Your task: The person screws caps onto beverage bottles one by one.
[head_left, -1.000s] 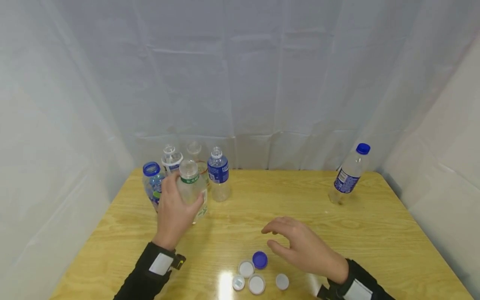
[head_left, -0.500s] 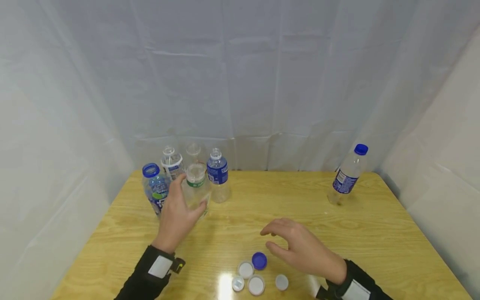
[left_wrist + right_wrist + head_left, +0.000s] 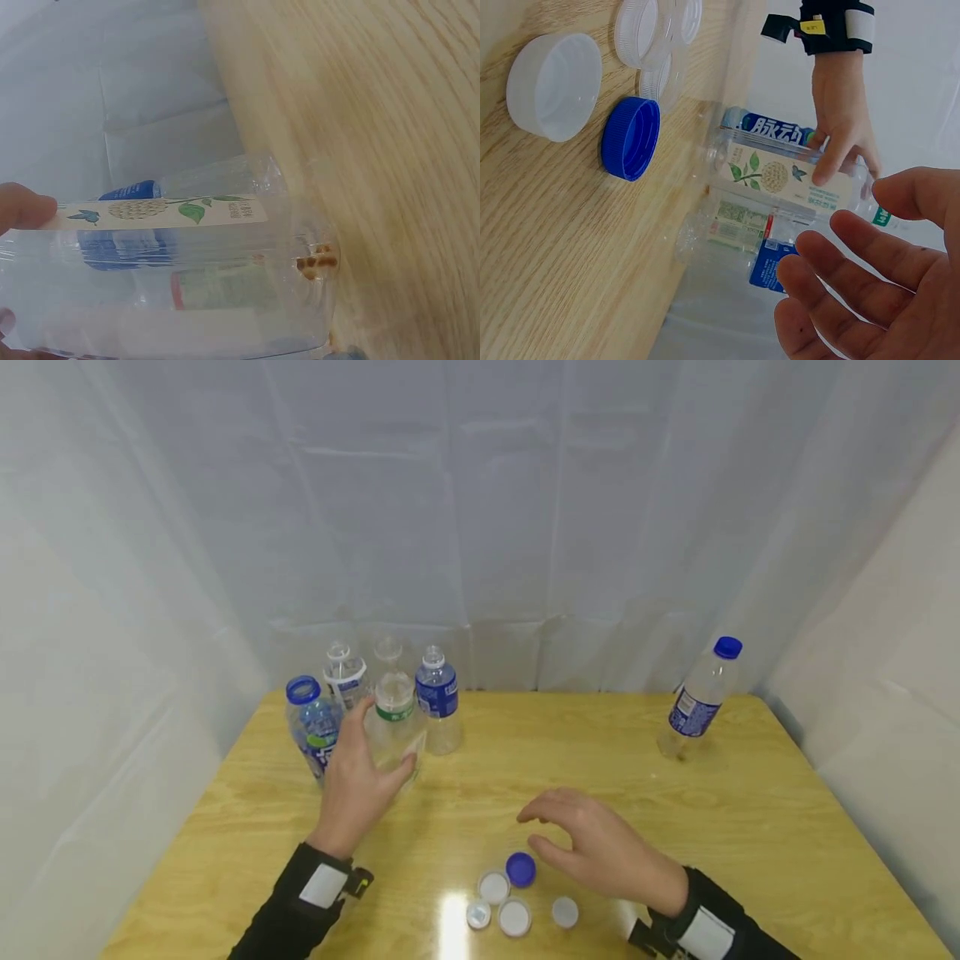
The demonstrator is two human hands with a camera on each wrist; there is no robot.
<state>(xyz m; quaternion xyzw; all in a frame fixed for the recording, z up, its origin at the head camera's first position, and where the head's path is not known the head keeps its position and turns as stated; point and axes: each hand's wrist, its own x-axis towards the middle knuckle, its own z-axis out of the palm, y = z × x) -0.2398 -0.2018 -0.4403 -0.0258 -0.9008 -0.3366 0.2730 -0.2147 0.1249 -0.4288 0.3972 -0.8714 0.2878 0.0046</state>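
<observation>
One green-banded clear btl. (image 3: 390, 739) was held approx. upright at L of table (image 3: 750, 843) by L hand (image 3: 356, 785), thumb & fingers gripping its sides, prob. for steadiness near neighbouring btls. (image 3: 437, 695); base contact couldn't be confirmed. R hand (image 3: 596, 845) hung near five caps (image 3: 514, 917), prob. placed for reach, fingers loosely bent, thumb apart, gripping nothing. Surface was wood-grain, w/ pale sheeting (image 3: 510, 527) behind & both sides.

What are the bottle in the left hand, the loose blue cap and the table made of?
The bottle looks like glossy clear plastic: things behind show through. The loose blue cap seems hard plastic, its side finely ribbed. The table shows wood grain and glare: glossy wood or laminate, unclear which.
</observation>
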